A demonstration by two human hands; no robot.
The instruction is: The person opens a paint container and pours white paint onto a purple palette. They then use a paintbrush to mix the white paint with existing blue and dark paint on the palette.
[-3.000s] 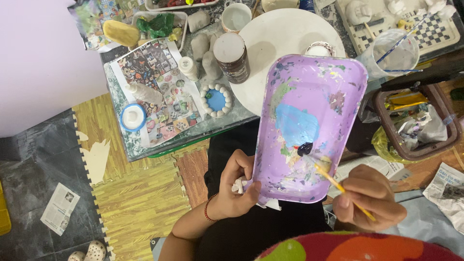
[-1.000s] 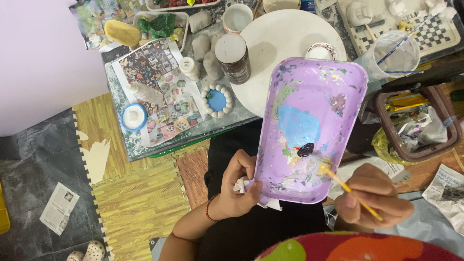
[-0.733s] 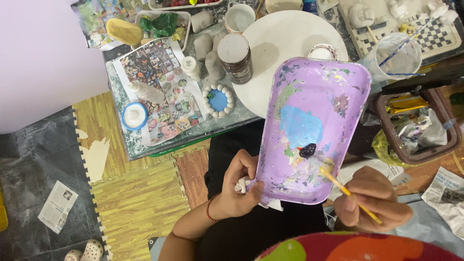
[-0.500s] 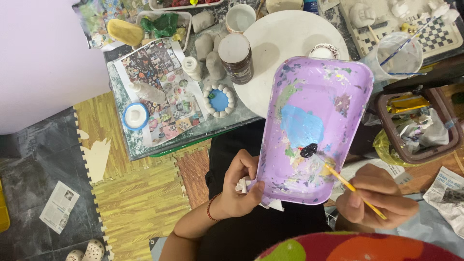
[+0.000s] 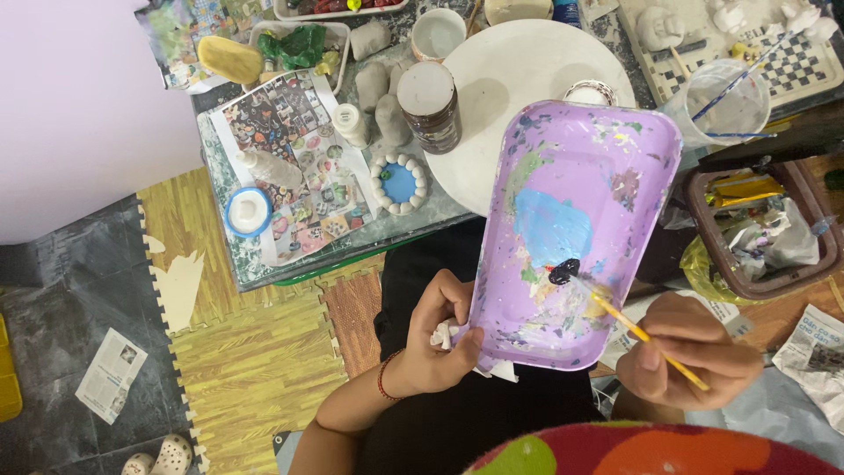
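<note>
Left hand [image 5: 435,339] clenched on near-left edge of one purple tray [image 5: 576,233], also pinching a small white piece. Right hand [image 5: 690,352] grips one brush [image 5: 646,336], tip in dark blob (near the blue patch). Keep tray level, load lightly. On table [image 5: 264,264]: one brown jar [image 5: 429,105].

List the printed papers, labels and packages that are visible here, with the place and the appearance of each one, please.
Collage sheet: flat on the glass table, rectangular, many small coloured pictures.
Newspaper scrap: on the grey floor at lower left, white with grey print.
Newspaper piece: at the right edge, beside the right hand, crumpled.
Brown jar: on the table, round, pale lid, dark label.
Yellow wrapper: in the brown bin, crumpled.
</note>
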